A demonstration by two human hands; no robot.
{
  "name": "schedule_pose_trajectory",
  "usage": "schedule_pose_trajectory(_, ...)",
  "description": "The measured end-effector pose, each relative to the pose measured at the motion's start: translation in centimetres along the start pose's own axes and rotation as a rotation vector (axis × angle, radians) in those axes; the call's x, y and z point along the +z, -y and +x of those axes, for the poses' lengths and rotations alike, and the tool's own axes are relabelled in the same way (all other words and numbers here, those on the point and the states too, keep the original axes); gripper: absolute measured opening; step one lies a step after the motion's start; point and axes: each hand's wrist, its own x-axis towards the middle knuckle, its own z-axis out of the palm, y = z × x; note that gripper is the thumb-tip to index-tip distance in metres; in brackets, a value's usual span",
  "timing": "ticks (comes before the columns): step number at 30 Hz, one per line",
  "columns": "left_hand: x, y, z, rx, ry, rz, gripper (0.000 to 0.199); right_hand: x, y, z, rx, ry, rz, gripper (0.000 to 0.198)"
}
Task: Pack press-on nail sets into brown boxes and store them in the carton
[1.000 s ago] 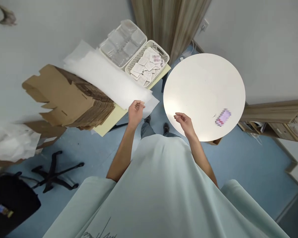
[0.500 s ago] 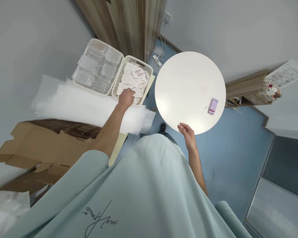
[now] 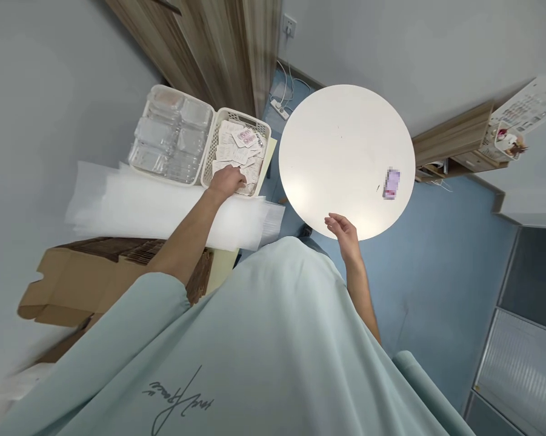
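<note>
My left hand (image 3: 228, 180) reaches over the near side of a cream plastic basket (image 3: 267, 135). Its fingers curl down among a heap of white paper packets or cards (image 3: 233, 148), some with pinkish print. What lies under the fingertips is hidden by the hand. My right hand (image 3: 344, 230) hovers near the close edge of a round white table (image 3: 336, 151), with loosely bent fingers apart and nothing held. A pixelated purple object (image 3: 391, 184) lies on the table's right side, beside a tiny dark mark.
Left of the basket, another basket (image 3: 197, 178) holds several clear plastic boxes (image 3: 156, 133). White foam sheets (image 3: 163, 209) lie in front, then brown cardboard boxes (image 3: 73, 278). A power strip (image 3: 279, 109) with cables rests on the floor; a wooden shelf (image 3: 459, 136) stands right.
The camera view has shifted slightly. My left hand remains at the packets, its fingers a little deeper over the basket's near part. My right hand stays by the table edge.
</note>
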Motion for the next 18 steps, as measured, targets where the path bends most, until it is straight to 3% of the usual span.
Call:
schedule_pose_trajectory(5, -2.0, -3.4, -2.8, 0.035, -0.317, -0.259, 0.023, 0.3, 1.1, 2.9, -0.062, 0.155, -0.011, 0.054)
schedule_pose_trajectory(9, -1.5, -9.2, -5.8, -0.002, -0.492, -0.494, 0.022, 0.3, 2.7, 4.8, -0.128, 0.249, -0.002, 0.053)
schedule_pose_trajectory(14, 2.4, -18.1, -8.6, -0.088, -0.442, -0.815, 0.035, -1.0, 4.7, 6.3, -0.218, 0.310, -0.044, 0.051)
schedule_pose_trajectory(18, 5.2, -24.1, -9.7, -0.097, -0.340, -0.926, 0.043, -3.3, 4.8, 7.0, -0.226, 0.353, -0.028, 0.055)
